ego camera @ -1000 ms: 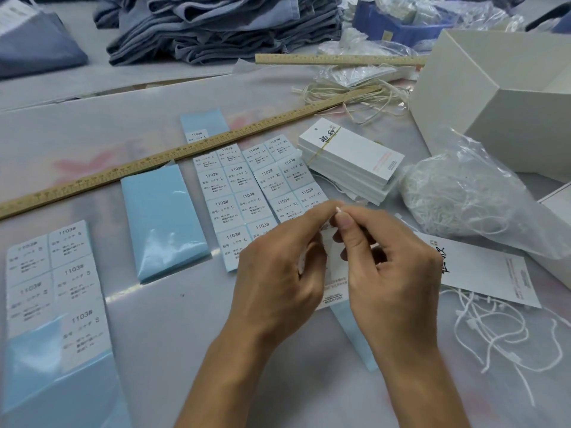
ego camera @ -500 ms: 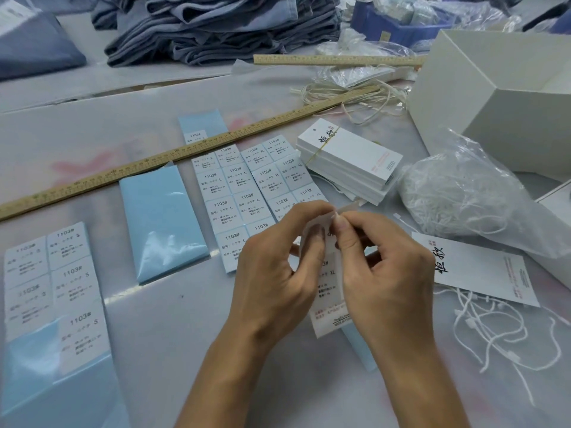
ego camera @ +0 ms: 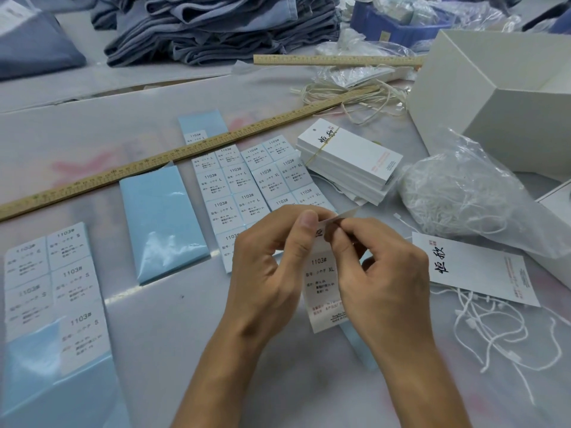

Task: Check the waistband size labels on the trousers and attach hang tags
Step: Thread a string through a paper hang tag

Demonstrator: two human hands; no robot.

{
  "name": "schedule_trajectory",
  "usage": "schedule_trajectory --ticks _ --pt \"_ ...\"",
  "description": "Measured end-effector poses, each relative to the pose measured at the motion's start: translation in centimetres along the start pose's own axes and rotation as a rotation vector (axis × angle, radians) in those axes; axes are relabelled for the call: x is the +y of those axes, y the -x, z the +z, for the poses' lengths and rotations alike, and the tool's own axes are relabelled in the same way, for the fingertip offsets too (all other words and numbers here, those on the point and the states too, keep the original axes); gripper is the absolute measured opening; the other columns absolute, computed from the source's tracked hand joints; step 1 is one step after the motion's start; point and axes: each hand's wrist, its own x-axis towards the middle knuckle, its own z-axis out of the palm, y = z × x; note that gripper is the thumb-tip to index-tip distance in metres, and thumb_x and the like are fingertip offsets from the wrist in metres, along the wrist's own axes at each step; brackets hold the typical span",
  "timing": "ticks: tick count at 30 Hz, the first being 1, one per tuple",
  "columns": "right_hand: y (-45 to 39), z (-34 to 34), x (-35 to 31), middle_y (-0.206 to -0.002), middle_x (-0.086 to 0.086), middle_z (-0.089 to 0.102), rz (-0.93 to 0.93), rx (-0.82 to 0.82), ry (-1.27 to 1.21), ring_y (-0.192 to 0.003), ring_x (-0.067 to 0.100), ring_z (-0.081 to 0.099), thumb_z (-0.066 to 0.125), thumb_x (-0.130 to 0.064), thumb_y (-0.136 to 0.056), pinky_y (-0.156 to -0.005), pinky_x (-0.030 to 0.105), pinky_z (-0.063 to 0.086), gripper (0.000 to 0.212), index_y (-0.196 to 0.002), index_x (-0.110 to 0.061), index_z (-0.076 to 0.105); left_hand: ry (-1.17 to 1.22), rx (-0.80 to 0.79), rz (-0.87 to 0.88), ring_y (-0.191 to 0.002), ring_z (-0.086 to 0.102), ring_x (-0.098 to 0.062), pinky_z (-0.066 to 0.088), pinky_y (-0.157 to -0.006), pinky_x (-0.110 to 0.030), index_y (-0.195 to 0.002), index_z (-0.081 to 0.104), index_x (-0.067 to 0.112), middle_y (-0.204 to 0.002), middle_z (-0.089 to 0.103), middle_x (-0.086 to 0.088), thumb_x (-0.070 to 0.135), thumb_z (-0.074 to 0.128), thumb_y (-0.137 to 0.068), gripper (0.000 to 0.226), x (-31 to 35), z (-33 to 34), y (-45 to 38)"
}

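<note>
White card stock is under handling: we observe one hang tag (ego camera: 321, 282) held upright above the table (ego camera: 160, 319), printed side toward the camera, with "1103#" and "XL" legible on it. The left hand (ego camera: 265, 273) pinches the tag's upper left edge between thumb and forefinger. The right hand (ego camera: 380, 273) pinches the upper right corner, fingers curled round it. Both hands are close together at the tag's top; what lies between the right fingertips we cannot tell.

We note a banded stack of hang tags (ego camera: 349, 162) beyond the hands, and a single tag (ego camera: 475, 270) lying flat to the right. Loose white strings (ego camera: 494, 338) lie near that single tag; a clear bag of strings (ego camera: 463, 196) sits behind it.

Sticker sheets marked L and XL (ego camera: 247, 186) lie just behind the hands, a sheet marked S (ego camera: 52, 285) at left, a plain blue sheet (ego camera: 160, 217) between them. A wooden ruler (ego camera: 185, 152) crosses the table diagonally. Folded trousers (ego camera: 222, 26) are piled at the far edge, well apart from the hands.
</note>
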Motion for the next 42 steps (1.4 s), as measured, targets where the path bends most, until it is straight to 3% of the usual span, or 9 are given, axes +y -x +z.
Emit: schedule_trajectory --ticks 7,9,12,17,21,25,30,35,42 --pt "0.0 0.0 0.0 -0.082 -0.008 0.07 0.005 -0.014 -0.115 -0.077 0.017 0.064 0.07 -0.016 -0.095 -0.065 0.038 0.052 0.007 -0.091 -0.016 0.076 0.181 0.042 -0.11 -0.093 0.072 -0.022 0.055 -0.079 -0.029 -0.091 0.08 0.016 -0.092 0.077 0.0 0.023 0.057 -0.099 0.026 -0.2 -0.6 -0.5" --pt "0.0 -0.1 -0.2 -0.077 -0.01 0.07 0.028 -0.002 -0.2 -0.073 0.015 0.065 0.074 -0.02 -0.093 -0.062 0.033 0.051 0.006 -0.087 -0.019 0.077 0.349 -0.019 -0.228 -0.092 0.071 -0.021 0.056 -0.078 -0.03 -0.088 0.082 0.019 -0.093 0.078 -0.004 0.019 0.065 -0.089 0.017 -0.3 -1.7 -0.9" --pt "-0.1 -0.5 -0.4 -0.071 -0.011 0.07 0.124 -0.007 -0.387 -0.064 0.016 0.064 0.079 -0.023 -0.088 -0.055 0.025 0.048 0.009 -0.079 -0.024 0.077 0.525 -0.189 -0.355 -0.098 0.07 -0.025 0.056 -0.081 -0.033 -0.096 0.082 0.014 -0.102 0.076 -0.013 0.025 0.064 -0.083 0.025 -0.4 -3.2 -1.2" --pt "-0.1 -0.7 -0.6 -0.076 -0.008 0.072 0.087 -0.119 -0.394 -0.071 0.018 0.065 0.078 -0.022 -0.087 -0.058 0.026 0.048 0.004 -0.083 -0.022 0.079 0.376 -0.177 -0.343 -0.088 0.072 -0.021 0.057 -0.076 -0.031 -0.092 0.082 0.019 -0.093 0.078 -0.007 0.026 0.073 -0.082 0.015 -0.4 -3.6 -1.0" --pt "-0.2 -0.9 -0.4 -0.074 -0.011 0.07 0.049 -0.154 -0.37 -0.073 0.015 0.064 0.074 -0.03 -0.087 -0.06 0.015 0.042 0.01 -0.082 -0.022 0.078 0.182 -0.193 -0.272 -0.081 0.071 -0.012 0.056 -0.069 -0.029 -0.09 0.081 0.022 -0.087 0.078 0.001 0.028 0.08 -0.082 0.01 0.0 -4.1 -1.1" --pt "-0.4 -1.0 0.2 -0.074 -0.017 0.068 0.017 -0.181 -0.321 -0.073 0.011 0.063 0.073 -0.029 -0.087 -0.066 0.014 0.042 0.011 -0.082 -0.021 0.079 -0.116 -0.255 -0.157 -0.085 0.071 -0.007 0.055 -0.067 -0.021 -0.088 0.077 0.032 -0.088 0.075 0.015 0.026 0.072 -0.087 0.008 0.7 -4.1 -1.3" --pt "-0.4 -1.0 0.2 -0.076 -0.011 0.067 -0.215 -0.131 -0.055 -0.073 0.017 0.06 0.072 -0.023 -0.089 -0.064 0.032 0.048 0.009 -0.087 -0.018 0.079 -0.363 -0.34 -0.082 -0.091 0.068 -0.005 0.054 -0.065 -0.024 -0.102 0.068 0.038 -0.092 0.072 0.025 0.036 0.062 -0.091 0.013 1.7 -4.8 -1.6" --pt "-0.2 -0.6 -0.2 -0.076 -0.009 0.061 -0.277 -0.127 0.003 -0.07 0.016 0.053 0.07 -0.012 -0.087 -0.063 0.028 0.045 0.005 -0.087 -0.013 0.075 -0.425 -0.333 -0.064 -0.091 0.067 -0.001 0.052 -0.066 -0.018 -0.094 0.067 0.036 -0.091 0.07 0.027 0.04 0.062 -0.09 0.008 2.0 -5.0 -1.7" --pt "0.0 -0.3 -0.7 -0.088 -0.01 0.068 -0.141 -0.16 -0.16 -0.081 0.012 0.063 0.065 -0.014 -0.093 -0.067 0.019 0.048 0.01 -0.094 -0.017 0.075 -0.332 -0.241 -0.077 -0.089 0.069 -0.003 0.051 -0.064 -0.015 -0.09 0.07 0.032 -0.09 0.071 0.023 0.028 0.064 -0.092 0.007 1.5 -4.6 -1.5"
